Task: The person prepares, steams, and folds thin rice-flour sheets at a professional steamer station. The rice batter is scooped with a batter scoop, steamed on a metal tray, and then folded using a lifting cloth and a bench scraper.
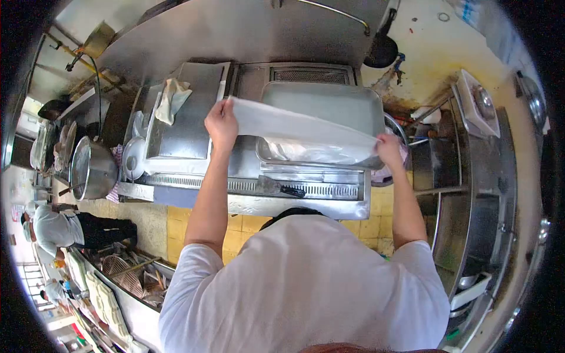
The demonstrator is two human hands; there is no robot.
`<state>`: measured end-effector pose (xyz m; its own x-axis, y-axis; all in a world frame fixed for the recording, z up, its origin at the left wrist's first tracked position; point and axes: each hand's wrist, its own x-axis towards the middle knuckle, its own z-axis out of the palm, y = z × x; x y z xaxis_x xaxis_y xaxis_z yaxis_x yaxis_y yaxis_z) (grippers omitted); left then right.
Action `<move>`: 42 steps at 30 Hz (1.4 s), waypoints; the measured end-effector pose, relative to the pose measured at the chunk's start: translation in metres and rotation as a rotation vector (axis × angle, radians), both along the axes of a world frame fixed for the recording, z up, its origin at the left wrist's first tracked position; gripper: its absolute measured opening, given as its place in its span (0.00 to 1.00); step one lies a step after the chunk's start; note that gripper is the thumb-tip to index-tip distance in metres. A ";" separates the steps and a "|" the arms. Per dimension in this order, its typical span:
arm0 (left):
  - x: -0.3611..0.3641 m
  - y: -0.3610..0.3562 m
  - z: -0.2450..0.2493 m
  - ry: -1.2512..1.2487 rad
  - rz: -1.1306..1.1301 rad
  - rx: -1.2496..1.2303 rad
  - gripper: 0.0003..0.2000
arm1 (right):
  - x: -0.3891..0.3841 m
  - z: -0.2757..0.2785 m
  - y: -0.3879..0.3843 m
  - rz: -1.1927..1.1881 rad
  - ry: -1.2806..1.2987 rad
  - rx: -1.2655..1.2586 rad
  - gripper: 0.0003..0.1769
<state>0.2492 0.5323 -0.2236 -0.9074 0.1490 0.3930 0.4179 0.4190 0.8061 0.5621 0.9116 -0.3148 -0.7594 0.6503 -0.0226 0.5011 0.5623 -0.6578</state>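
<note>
A translucent white plastic sheet [294,125] is stretched between my two hands. My left hand [222,125] grips its upper left end with the fingers closed. At the other end, lower and to the right, my right hand [389,151] pinches the sheet. Beneath it lies a large metal tray [341,97] with rounded corners, resting on the steel cooking counter. Crumpled clear plastic [312,152] shows along the tray's near side. The sheet hides part of the tray.
A pale cloth [173,100] lies on the flat steel plate [187,135] to the left. Farther left stands a big metal pot [93,167]. A black-handled tool [288,190] sits on the counter's front ledge. A steel rack [453,194] stands at right; a person [65,226] is far left.
</note>
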 end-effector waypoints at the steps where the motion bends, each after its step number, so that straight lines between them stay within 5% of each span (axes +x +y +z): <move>1: -0.009 -0.003 -0.023 -0.076 0.076 -0.122 0.10 | 0.004 -0.004 0.013 -0.041 0.067 -0.097 0.12; 2: -0.011 -0.006 -0.041 -0.077 0.062 -0.123 0.10 | 0.004 0.001 0.017 -0.102 0.173 -0.399 0.10; 4: -0.009 -0.008 -0.065 -0.099 -0.017 -0.434 0.11 | -0.002 0.032 0.007 -0.117 0.269 -0.498 0.10; 7: 0.009 0.030 -0.074 0.011 -0.307 -0.415 0.15 | -0.028 0.087 -0.025 -0.017 0.336 -0.511 0.09; 12: 0.102 0.127 0.040 -0.130 -0.889 -0.139 0.27 | -0.072 0.184 -0.079 0.198 0.183 -0.454 0.09; 15: 0.114 0.142 0.107 -0.198 -0.956 -0.138 0.22 | -0.081 0.216 -0.080 0.340 0.342 -0.528 0.12; 17: 0.110 0.149 0.119 -0.214 -0.919 -0.135 0.19 | -0.084 0.224 -0.074 0.452 0.770 -0.606 0.17; 19: 0.107 0.154 0.121 0.104 -0.828 0.087 0.11 | -0.092 0.217 -0.077 0.454 0.786 -0.646 0.24; 24: 0.104 0.136 0.129 0.247 -0.605 -0.010 0.07 | -0.109 0.149 -0.117 0.244 0.317 -0.442 0.12; 28: 0.066 0.094 0.129 0.195 -0.396 0.182 0.06 | -0.082 -0.022 -0.055 0.279 0.154 -0.097 0.16; 30: 0.052 0.079 0.092 0.075 -0.237 0.025 0.05 | -0.052 -0.015 -0.047 0.154 0.013 -0.017 0.16; 33: 0.064 0.085 0.028 0.090 -0.389 -0.060 0.05 | -0.062 0.004 -0.044 0.219 -0.228 0.014 0.15; 35: 0.094 0.100 0.028 0.010 -0.442 -0.112 0.05 | -0.086 0.033 -0.079 0.241 0.350 -0.146 0.14; 38: 0.110 0.109 0.039 0.230 -0.629 -0.064 0.04 | -0.121 0.060 -0.122 0.354 0.548 -0.217 0.14; 40: 0.097 0.097 0.060 0.411 -0.583 -0.058 0.07 | -0.122 0.033 -0.134 0.248 0.113 -0.254 0.14; 42: 0.070 0.077 0.079 0.316 -0.440 0.090 0.09 | -0.097 -0.008 -0.106 0.302 0.086 0.010 0.14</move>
